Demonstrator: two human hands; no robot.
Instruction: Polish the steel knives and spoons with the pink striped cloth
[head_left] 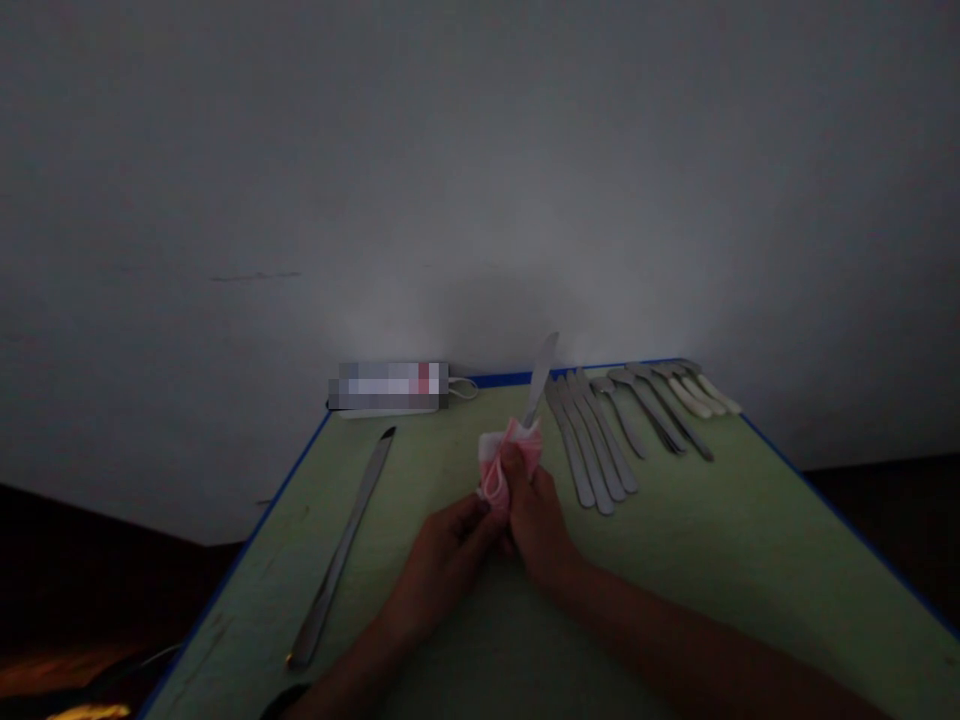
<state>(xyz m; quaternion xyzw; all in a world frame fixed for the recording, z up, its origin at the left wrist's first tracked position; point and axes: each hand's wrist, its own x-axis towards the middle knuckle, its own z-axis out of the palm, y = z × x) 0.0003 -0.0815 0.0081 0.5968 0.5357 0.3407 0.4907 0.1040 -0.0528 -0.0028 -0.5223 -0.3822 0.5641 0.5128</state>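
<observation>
My right hand (538, 525) is closed around a pink and white cloth (510, 462) wrapped over the lower part of a table knife (542, 378), whose blade sticks up and away from me. My left hand (442, 562) pinches the near end of that bundle from the left, most likely the knife's handle, which the cloth and fingers hide. Both hands are over the middle of a pale green table (720, 560).
A long knife (341, 550) lies alone on the table's left side. At the back right lie a row of knives (596, 450) and several spoons (660, 405). A flat box (390, 388) rests at the far edge against the white wall. The table has a blue rim (225, 575).
</observation>
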